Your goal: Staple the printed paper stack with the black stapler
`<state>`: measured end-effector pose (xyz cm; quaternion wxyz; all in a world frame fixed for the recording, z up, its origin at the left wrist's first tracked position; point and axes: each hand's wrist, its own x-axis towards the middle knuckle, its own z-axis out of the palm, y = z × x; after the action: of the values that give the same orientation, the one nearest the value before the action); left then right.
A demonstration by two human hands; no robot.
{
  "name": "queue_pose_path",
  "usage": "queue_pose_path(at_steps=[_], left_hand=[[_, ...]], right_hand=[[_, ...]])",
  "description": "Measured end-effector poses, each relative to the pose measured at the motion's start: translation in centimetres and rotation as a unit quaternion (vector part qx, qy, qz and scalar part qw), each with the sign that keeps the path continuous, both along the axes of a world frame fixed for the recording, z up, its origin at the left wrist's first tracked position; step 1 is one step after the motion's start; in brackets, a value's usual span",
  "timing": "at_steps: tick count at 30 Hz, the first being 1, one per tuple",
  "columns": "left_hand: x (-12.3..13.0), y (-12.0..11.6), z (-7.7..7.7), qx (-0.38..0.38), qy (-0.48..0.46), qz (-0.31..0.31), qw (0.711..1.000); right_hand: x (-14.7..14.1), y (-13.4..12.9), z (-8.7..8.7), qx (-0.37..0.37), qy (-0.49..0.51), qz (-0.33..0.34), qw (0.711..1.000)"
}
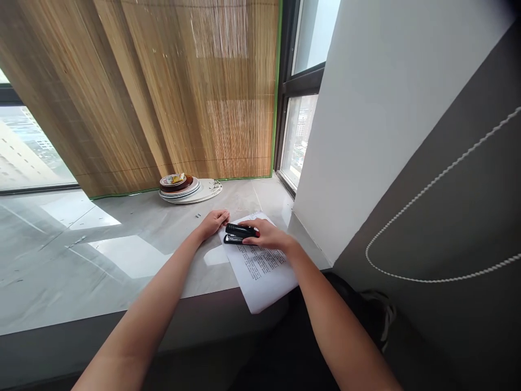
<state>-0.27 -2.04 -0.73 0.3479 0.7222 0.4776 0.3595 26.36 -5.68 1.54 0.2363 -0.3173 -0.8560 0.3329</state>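
Printed paper (262, 271) lies slanted on the stone sill, its near corner hanging over the front edge. My right hand (266, 233) is wrapped round a black stapler (240, 231) with a red spot near its back end. The stapler's jaw lies over the upper left part of the paper, its front pointing left. At the paper's upper left corner, my left hand (215, 222) has its fingers closed on the edge, just left of the stapler. How many sheets there are cannot be made out. Small staples (197, 215) lie to the left of my left hand.
A stack of plates (181, 190) stands at the back, beside an oval plate (212, 187), below a bamboo blind (183, 98). To the right rises a white wall (345, 125). A beaded cord (407, 209) hangs in a loop there. The sill's front edge (203, 294) runs beneath my forearms.
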Motion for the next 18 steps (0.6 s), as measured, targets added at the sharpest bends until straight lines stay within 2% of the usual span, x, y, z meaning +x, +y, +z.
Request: queue_pose_path(at_steps=[4, 12, 14, 18], left_hand=[[-0.1, 0.1, -0.1, -0.002, 0.013, -0.003, 1.0], [-0.2, 0.7, -0.6, -0.027, -0.027, 0.007, 0.999], [-0.4, 0.9, -0.8, -0.051, -0.065, 0.014, 0.996], [-0.9, 1.4, -1.2, -0.083, -0.176, 0.017, 0.981]], right_hand=[[1.1, 0.7, -0.5, -0.066, 0.005, -0.006, 0.998], [1.4, 1.5, -1.9, -0.098, 0.018, 0.054, 0.994], [1.4, 1.5, -1.9, -0.091, 0.028, 0.047, 0.994], [0.7, 0.7, -1.7, -0.026, 0.076, 0.007, 0.997]])
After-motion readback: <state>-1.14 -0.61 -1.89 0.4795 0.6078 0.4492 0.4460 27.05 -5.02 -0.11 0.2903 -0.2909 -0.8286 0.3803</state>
